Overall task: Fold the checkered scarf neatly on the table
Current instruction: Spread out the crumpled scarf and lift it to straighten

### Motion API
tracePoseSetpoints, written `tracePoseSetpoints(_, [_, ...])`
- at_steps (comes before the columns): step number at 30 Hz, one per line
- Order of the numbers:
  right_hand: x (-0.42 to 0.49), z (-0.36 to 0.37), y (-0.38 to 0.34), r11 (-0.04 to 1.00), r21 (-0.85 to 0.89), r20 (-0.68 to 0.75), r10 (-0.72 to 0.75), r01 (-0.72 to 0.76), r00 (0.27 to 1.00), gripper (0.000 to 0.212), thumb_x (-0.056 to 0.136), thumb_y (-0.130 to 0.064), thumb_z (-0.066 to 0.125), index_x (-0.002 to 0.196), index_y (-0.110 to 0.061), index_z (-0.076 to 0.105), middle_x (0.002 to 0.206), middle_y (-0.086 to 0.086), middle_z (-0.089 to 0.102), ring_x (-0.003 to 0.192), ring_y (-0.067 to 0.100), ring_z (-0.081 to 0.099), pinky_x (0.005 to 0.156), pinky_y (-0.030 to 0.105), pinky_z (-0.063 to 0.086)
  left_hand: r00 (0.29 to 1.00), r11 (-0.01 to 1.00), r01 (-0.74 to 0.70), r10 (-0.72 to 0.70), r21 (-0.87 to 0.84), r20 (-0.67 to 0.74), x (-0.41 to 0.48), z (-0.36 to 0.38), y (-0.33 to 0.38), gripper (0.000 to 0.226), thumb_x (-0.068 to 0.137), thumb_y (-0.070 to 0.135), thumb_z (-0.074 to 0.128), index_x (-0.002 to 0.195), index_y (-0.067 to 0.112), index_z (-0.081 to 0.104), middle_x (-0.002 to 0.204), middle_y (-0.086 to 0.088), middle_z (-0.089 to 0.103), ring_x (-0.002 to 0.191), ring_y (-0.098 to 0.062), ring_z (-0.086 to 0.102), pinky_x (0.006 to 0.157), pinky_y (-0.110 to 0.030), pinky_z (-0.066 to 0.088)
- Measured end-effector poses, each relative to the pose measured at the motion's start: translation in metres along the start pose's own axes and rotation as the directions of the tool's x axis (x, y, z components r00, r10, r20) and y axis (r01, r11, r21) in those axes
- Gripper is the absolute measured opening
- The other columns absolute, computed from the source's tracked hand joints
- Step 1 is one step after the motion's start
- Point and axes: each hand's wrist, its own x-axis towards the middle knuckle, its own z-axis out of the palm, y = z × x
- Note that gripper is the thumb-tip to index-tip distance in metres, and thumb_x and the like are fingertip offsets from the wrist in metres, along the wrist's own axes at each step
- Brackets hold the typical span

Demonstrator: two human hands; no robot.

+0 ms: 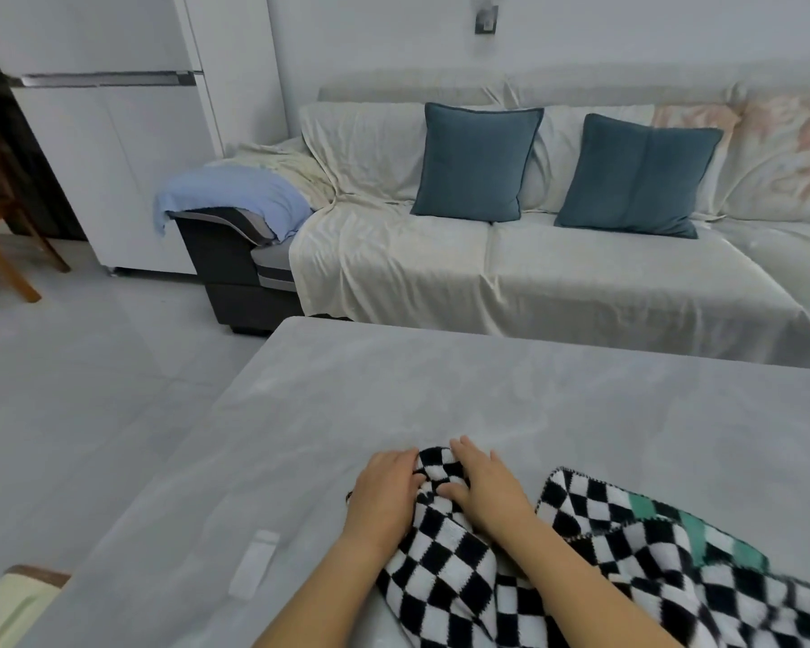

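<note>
The black-and-white checkered scarf [637, 558], with a few teal squares, lies bunched along the near right part of the grey table [487, 395]. One narrow end of it reaches toward the table's middle. My left hand [382, 491] grips the left edge of that end. My right hand [485, 484] rests on its right side, fingers flat and thumb tucked under the cloth. Both forearms come in from the bottom edge and cover part of the scarf.
A white remote [253, 563] lies on the table to the left of my hands. Beyond the table stands a sofa [534, 282] under a cream cover with two blue cushions [475, 163]. A white fridge [113, 133] stands at the far left.
</note>
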Motion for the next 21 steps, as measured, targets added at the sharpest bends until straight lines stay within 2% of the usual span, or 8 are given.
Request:
tracePoseSetpoints(2, [0.0,-0.001,-0.002,0.99,0.143,-0.041,0.005,0.0,0.999,0.072,0.083,-0.03,0.066,0.145,-0.023,0.029,0.156,0.002,0.016,0.136,0.02,0.032,0.111,0.032,0.027,0.997,0.996,0.054,-0.058,-0.071,-0.053,0.001,0.0,0.001,0.033,0.096,0.029,0.049,0.127,0.02,0.052,0.12,0.005,0.057,0.117,-0.015,0.046,0.097,-0.025,0.037])
tracePoseSetpoints(4, [0.002,-0.001,-0.004,0.983,0.185,-0.046,0.001,0.008,0.999,0.072,0.08,-0.026,0.071,0.142,-0.022,0.036,0.156,0.004,0.018,0.13,0.018,0.042,0.107,0.029,0.033,0.991,0.99,0.08,-0.092,-0.117,-0.096,0.003,-0.002,0.002,0.034,0.093,0.03,0.054,0.125,0.018,0.055,0.118,0.005,0.057,0.116,-0.013,0.047,0.095,-0.02,0.034])
tracePoseSetpoints(7, [0.003,-0.003,-0.01,0.967,0.255,-0.112,0.002,0.027,0.994,0.055,0.078,-0.024,0.072,0.129,-0.018,0.054,0.152,0.006,0.029,0.118,0.017,0.053,0.099,0.023,0.037,0.985,0.986,0.071,-0.093,-0.152,-0.144,0.004,-0.011,0.005,0.016,0.092,0.028,0.056,0.098,0.018,0.067,0.093,0.007,0.056,0.093,-0.01,0.053,0.078,-0.019,0.036])
tracePoseSetpoints(10, [0.004,-0.011,-0.02,0.934,0.351,-0.188,0.006,0.061,0.982,0.034,0.076,-0.027,0.074,0.109,-0.023,0.067,0.14,0.003,0.048,0.119,0.015,0.051,0.09,0.019,0.037,0.97,0.97,0.069,-0.12,-0.234,-0.21,0.005,-0.028,0.009,0.014,0.09,0.025,0.058,0.081,0.019,0.066,0.077,0.011,0.058,0.074,-0.004,0.053,0.067,-0.019,0.039])
tracePoseSetpoints(13, [0.007,-0.021,-0.036,0.887,0.462,-0.076,0.061,-0.02,0.995,0.06,0.069,-0.042,0.078,0.121,-0.025,0.054,0.114,-0.003,0.059,0.111,0.014,0.053,0.084,0.022,0.042,0.96,0.932,0.077,-0.165,-0.355,-0.227,0.005,-0.052,0.015,0.014,0.088,0.024,0.061,0.076,0.021,0.067,0.069,0.009,0.064,0.068,-0.005,0.057,0.065,-0.023,0.045])
tracePoseSetpoints(16, [0.005,-0.036,-0.051,0.806,0.576,0.04,0.14,-0.137,0.989,0.083,0.061,-0.053,0.08,0.128,-0.016,0.049,0.12,0.003,0.058,0.11,0.02,0.057,0.094,0.034,0.046,0.949,0.907,0.05,-0.174,-0.418,-0.263,0.0,-0.079,0.022,0.01,0.088,0.025,0.063,0.08,0.023,0.069,0.072,0.012,0.067,0.072,-0.001,0.059,0.066,-0.019,0.045])
tracePoseSetpoints(19, [-0.008,-0.06,-0.065,0.682,0.712,0.123,0.113,-0.167,0.986,0.068,0.052,-0.052,0.083,0.098,-0.004,0.069,0.09,0.008,0.073,0.083,0.022,0.069,0.078,0.036,0.056,0.936,0.893,0.019,-0.175,-0.451,-0.306,-0.009,-0.105,0.031,0.009,0.087,0.024,0.064,0.08,0.024,0.069,0.073,0.012,0.067,0.073,-0.001,0.059,0.067,-0.019,0.046])
tracePoseSetpoints(21, [-0.019,-0.077,-0.077,0.603,0.789,0.091,0.071,-0.115,0.993,0.046,0.061,-0.033,0.085,0.092,-0.002,0.07,0.085,0.012,0.074,0.082,0.027,0.07,0.073,0.038,0.057,0.928,0.888,0.005,-0.176,-0.459,-0.329,-0.017,-0.12,0.035,0.01,0.087,0.025,0.064,0.078,0.026,0.068,0.072,0.012,0.067,0.072,-0.001,0.059,0.066,-0.019,0.046])
